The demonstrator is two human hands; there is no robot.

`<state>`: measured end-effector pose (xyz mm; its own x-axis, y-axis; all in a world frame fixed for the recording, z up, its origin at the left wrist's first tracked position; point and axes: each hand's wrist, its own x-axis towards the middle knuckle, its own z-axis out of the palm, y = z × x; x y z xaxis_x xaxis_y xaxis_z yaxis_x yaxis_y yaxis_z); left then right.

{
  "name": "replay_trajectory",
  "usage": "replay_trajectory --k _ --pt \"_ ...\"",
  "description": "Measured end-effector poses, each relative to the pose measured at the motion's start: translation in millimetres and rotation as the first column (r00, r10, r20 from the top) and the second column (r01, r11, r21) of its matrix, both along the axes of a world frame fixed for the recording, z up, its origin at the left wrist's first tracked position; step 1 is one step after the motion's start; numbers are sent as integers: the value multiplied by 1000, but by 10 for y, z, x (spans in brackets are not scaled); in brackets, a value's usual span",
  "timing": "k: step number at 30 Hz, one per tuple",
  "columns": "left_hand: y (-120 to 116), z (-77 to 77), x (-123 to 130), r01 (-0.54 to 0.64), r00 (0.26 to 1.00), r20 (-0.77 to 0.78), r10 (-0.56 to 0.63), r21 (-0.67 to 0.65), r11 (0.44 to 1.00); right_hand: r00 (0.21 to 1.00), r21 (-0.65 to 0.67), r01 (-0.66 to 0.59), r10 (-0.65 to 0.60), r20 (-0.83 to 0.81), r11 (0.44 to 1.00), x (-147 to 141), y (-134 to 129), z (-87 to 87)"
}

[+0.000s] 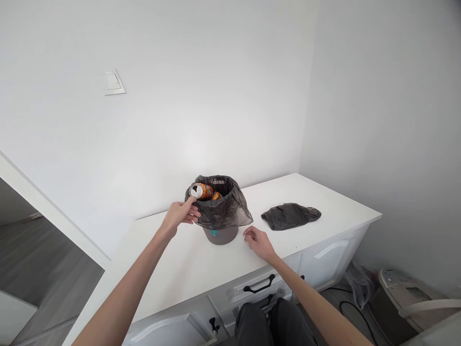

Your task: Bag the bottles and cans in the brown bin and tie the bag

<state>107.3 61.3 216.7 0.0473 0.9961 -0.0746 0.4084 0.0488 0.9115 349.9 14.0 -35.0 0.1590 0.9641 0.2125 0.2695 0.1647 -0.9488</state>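
Note:
A small grey-brown trash bin (pixel 224 236) stands on the white cabinet top, lined with a dark translucent garbage bag (pixel 225 211) folded over its rim. An orange drink can (pixel 205 191) lies tilted at the bin's left rim, its opened silver top facing me; another orange thing shows partly behind it. My left hand (pixel 182 213) grips the bag at the left rim, thumb on top by the can and fingers outside. Just right of the bin, my right hand (pixel 258 242) is loosely curled, close to the bag's hanging corner, holding nothing visible. The bin's bottom inside is hidden.
A crumpled dark plastic bag (pixel 291 216) lies on the cabinet top (pixel 180 274) to the right. Walls rise behind and at the right. Black drawer handles (pixel 259 284) face me. On the floor at right are a beige appliance (pixel 410 298), clear plastic (pixel 362 283) and a black cable.

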Motion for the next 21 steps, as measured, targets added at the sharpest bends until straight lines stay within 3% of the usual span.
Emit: replay_trajectory --k 6,11,14,18,21 --pt "-142 12 -54 29 999 32 -27 -72 997 1000 7 19 -19 16 1000 -21 -18 18" --pt "-467 31 -126 146 987 100 -123 -274 951 996 -32 75 -73 51 997 -17 -18 12" --pt "-681 23 -184 221 974 113 -194 -320 921 995 -54 92 -90 46 994 -6 -11 7" --pt "-792 -23 -389 285 958 85 -273 -244 927 997 -73 81 -81 -1 994 -5 -20 31" --pt "-688 -85 -599 129 987 100 -122 -63 990 995 -65 16 -22 -93 998 7 -46 107"
